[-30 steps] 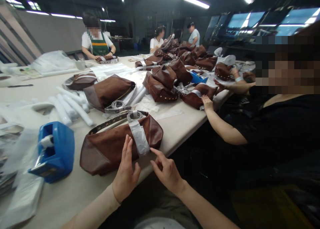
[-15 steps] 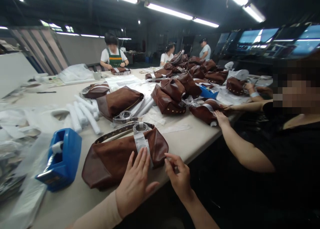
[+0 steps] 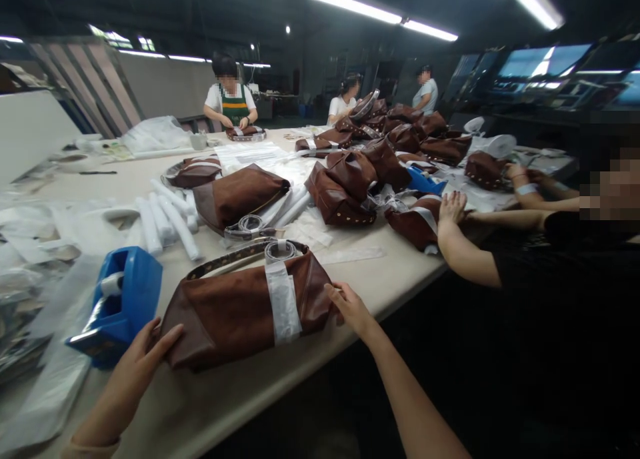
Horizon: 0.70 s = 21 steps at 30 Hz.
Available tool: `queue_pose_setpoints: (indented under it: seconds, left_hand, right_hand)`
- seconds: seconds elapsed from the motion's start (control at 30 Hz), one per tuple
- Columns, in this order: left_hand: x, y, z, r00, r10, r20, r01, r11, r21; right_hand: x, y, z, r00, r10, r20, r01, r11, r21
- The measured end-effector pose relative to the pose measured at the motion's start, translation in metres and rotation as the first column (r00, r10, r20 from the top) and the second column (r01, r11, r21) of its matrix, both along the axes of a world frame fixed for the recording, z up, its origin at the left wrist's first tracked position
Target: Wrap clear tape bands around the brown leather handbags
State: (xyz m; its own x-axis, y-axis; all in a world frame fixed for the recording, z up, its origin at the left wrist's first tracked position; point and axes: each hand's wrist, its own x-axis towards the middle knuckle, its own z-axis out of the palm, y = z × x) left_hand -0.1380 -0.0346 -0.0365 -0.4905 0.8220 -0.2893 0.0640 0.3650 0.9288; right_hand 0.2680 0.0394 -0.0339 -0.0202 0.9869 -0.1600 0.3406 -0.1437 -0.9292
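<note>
A brown leather bag (image 3: 240,315) lies on the pale table (image 3: 235,385) in front of me, with a white band (image 3: 283,302) wrapped across it. A coiled patterned strap (image 3: 280,251) sits at its far edge. My left hand (image 3: 135,372) grips the bag's left end, fingers against the leather. My right hand (image 3: 350,309) holds its right end. A blue tape dispenser (image 3: 120,305) stands just beyond my left hand, not touching it.
Several more brown bags and white foam rolls (image 3: 165,219) cover the table ahead. A co-worker's hand (image 3: 453,209) rests on a bag at the right. Clear plastic sheets (image 3: 50,392) lie at the left. Other people work at the table's far end.
My hands have moved from the white band out to the bag's two ends. The view has shifted slightly, and the co-worker's hand has lifted from the bag.
</note>
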Motion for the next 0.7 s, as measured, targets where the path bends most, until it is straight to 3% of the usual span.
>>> queue_pose_setpoints:
  seconds: [0.07,0.17,0.23,0.3,0.4,0.47,0.6,0.7]
  left_hand:
    - [0.007,-0.002,0.008,0.979,-0.009,0.202,0.024,0.997,-0.068]
    - [0.017,0.001,0.026,0.912,-0.057,0.406,0.114,0.987,-0.117]
    - [0.023,0.006,0.035,0.876,-0.053,0.479,0.116,0.988,-0.103]
    - [0.030,0.010,0.039,0.863,-0.029,0.504,0.074,0.995,-0.070]
    - [0.043,0.011,0.039,0.887,-0.025,0.461,0.003,0.999,0.049]
    - [0.052,0.006,0.037,0.899,-0.024,0.437,-0.061,0.982,0.179]
    - [0.069,-0.010,0.037,0.912,0.027,0.409,-0.174,0.929,0.327]
    - [0.078,-0.022,0.036,0.927,0.059,0.371,-0.198,0.917,0.347]
  right_hand:
    - [0.000,0.000,0.006,0.994,0.096,0.056,-0.097,0.995,0.003]
    - [-0.001,0.010,0.028,0.968,0.029,0.250,-0.084,0.974,0.211]
    - [-0.010,0.026,0.049,0.954,-0.026,0.298,-0.105,0.904,0.415]
    - [-0.031,0.047,0.072,0.956,0.104,0.273,-0.238,0.819,0.523]
    - [-0.078,0.079,0.095,0.807,0.450,0.381,-0.586,0.687,0.429]
    - [-0.107,0.097,0.101,0.681,0.563,0.468,-0.724,0.611,0.319]
    - [-0.134,0.119,0.101,0.531,0.708,0.465,-0.831,0.543,0.123]
    - [-0.135,0.126,0.104,0.518,0.772,0.367,-0.832,0.555,0.008]
